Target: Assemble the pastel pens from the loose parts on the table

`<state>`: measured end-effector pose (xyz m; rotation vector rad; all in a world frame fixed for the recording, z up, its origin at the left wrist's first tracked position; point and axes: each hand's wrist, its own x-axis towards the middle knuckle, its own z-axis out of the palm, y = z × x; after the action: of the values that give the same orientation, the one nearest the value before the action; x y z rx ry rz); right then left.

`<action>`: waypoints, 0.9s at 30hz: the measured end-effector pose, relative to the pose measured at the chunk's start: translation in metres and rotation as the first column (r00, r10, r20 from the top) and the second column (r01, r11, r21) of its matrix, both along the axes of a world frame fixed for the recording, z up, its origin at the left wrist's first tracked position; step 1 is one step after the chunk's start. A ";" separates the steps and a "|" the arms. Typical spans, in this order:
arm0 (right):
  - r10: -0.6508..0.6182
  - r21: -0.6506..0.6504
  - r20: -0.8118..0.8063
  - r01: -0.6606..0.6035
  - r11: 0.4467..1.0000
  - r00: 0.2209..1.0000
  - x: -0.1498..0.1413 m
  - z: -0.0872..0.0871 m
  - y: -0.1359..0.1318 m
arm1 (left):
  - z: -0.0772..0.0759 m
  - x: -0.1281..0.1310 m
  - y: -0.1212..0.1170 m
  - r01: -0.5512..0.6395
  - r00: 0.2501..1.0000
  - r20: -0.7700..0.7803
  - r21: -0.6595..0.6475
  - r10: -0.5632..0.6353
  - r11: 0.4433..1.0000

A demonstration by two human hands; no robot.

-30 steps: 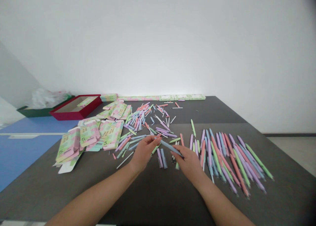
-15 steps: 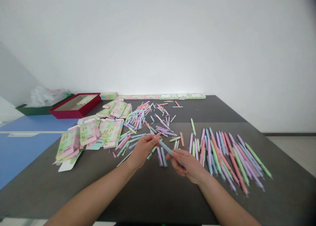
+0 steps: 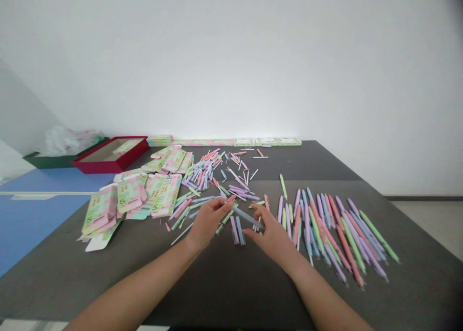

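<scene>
My left hand is closed, thumb and fingertips pinching the left end of a light blue pen above the table. A small red piece shows at those fingertips; whether it is held or lies behind them I cannot tell. My right hand has its thumb and fingers spread around the pen's other end, which reaches toward the palm. Whether it touches the hand is unclear. Below the pen lie a purple and a blue pen part, side by side.
Assembled pastel pens lie in a spread row at right. Loose pen parts and white refills are heaped at centre-left. Flattened printed boxes lie left, near a red tray. More boxes line the wall.
My right hand has loosened from the blue pen, its fingers spreading and rising slightly. The left hand still holds the pen in nearly the same place. A white refill now shows beside the pen row.
</scene>
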<state>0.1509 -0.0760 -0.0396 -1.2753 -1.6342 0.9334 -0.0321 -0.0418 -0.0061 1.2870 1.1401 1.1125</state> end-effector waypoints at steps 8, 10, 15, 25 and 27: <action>0.154 -0.176 -0.131 -0.176 0.969 0.979 -0.001 -0.003 0.000 | -0.002 -0.001 0.000 0.032 0.999 0.038 -0.020 -0.031 0.999; -0.001 -0.030 0.004 0.001 1.000 1.000 -0.002 -0.002 0.001 | 0.000 -0.001 0.000 -0.002 1.000 -0.003 -0.014 0.002 1.000; 0.309 -0.251 -0.129 -0.332 0.909 0.942 -0.001 -0.002 -0.001 | 0.002 -0.002 -0.002 0.057 0.998 0.008 -0.026 -0.057 0.998; 0.322 -0.258 -0.186 -0.363 0.895 0.928 -0.001 -0.001 -0.002 | 0.003 -0.002 -0.003 0.051 0.999 -0.008 -0.010 -0.051 0.999; 0.213 -0.196 -0.120 -0.233 0.952 0.970 -0.002 -0.001 -0.001 | 0.003 -0.002 -0.003 0.047 0.999 -0.019 0.002 -0.047 0.999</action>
<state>0.1493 -0.0775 -0.0410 -1.1767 -1.6602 1.3162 -0.0344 -0.0450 -0.0033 1.3227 1.1177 1.0698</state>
